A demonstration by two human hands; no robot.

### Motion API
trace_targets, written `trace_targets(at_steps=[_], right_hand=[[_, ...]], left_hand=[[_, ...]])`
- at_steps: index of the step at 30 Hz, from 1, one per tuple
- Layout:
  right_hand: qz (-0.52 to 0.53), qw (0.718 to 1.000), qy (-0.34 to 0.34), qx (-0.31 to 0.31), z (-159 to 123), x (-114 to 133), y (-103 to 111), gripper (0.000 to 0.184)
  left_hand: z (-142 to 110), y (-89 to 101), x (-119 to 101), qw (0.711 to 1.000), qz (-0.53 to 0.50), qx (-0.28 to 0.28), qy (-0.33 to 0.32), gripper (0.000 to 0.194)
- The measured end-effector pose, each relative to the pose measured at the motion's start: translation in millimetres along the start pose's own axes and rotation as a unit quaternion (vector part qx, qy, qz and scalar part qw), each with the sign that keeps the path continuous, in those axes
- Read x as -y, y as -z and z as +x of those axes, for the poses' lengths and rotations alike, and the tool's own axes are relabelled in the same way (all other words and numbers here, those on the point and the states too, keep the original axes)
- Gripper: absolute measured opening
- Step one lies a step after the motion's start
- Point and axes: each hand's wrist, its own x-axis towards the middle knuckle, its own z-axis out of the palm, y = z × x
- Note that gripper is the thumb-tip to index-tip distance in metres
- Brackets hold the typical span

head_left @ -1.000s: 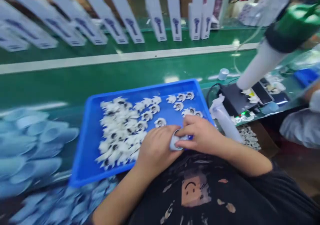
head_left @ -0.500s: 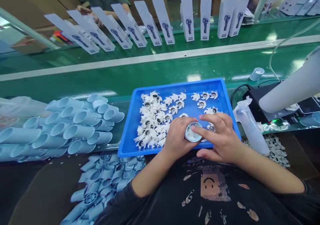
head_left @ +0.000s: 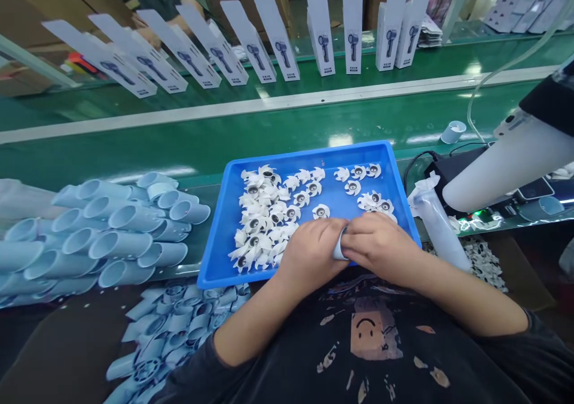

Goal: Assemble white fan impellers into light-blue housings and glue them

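Observation:
A short light-blue plastic tube (head_left: pixel 339 250) is held between both hands over the front edge of the blue tray (head_left: pixel 309 155). My left hand (head_left: pixel 310 251) wraps around its side. My right hand (head_left: pixel 383 245) is closed against the tube's open end, its curled fingers hiding the opening and whatever lies inside. Beneath and beyond them, white fan impellers (head_left: pixel 264 213) with dark hubs lie in the tray, heaped at the left. A single impeller (head_left: pixel 320 211) sits just beyond my hands.
Light-blue tubes (head_left: pixel 130 219) are stacked left of the tray, with more blue housings (head_left: pixel 179 320) below. White printed boxes (head_left: pixel 323 39) stand along the back. At right are a big pale cylinder (head_left: pixel 497 159), a wrapped roll (head_left: pixel 442 227) and a lone blue cup (head_left: pixel 452 132). A person's arm shows behind the boxes.
My right hand has moved left, from spread fingers poking into the tube's opening to curled fingers closed over it. The tube has turned, hiding the white impeller inside. The camera view has shifted slightly.

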Motion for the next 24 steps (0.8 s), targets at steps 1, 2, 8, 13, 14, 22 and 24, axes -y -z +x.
trace_targets(at_steps=[1,2,8,13,14,22,24], right_hand=[[0.000,0.999,0.039,0.025,1.7,-3.2,4.2,0.021],[-0.001,0.996,0.076,0.045,3.6,-6.0,8.5,0.018],[0.062,0.993,0.058,0.077,17.4,-9.0,6.1,0.011],[0.092,0.992,-0.015,0.082,17.8,-10.0,-4.6,0.008],[0.102,0.990,0.007,0.095,16.5,-11.7,-2.6,0.007],[0.149,0.985,-0.081,0.034,11.9,-28.3,-6.0,0.029],[0.159,0.983,-0.078,0.044,11.1,-28.3,-3.8,0.026]], left_hand=[[1.7,5.3,0.0,0.997,-0.044,0.059,0.026,0.022],[3.5,10.7,0.3,0.987,-0.092,0.121,0.053,0.022],[7.0,23.2,-3.7,0.976,-0.102,0.171,0.089,0.021],[10.1,23.3,-10.8,0.993,0.057,0.062,0.083,0.024],[12.6,24.9,-11.4,0.989,0.001,0.127,0.077,0.020],[34.2,18.7,-13.6,0.981,0.140,0.080,0.109,0.025],[37.7,16.4,-9.1,0.981,0.051,0.154,0.111,0.023]])
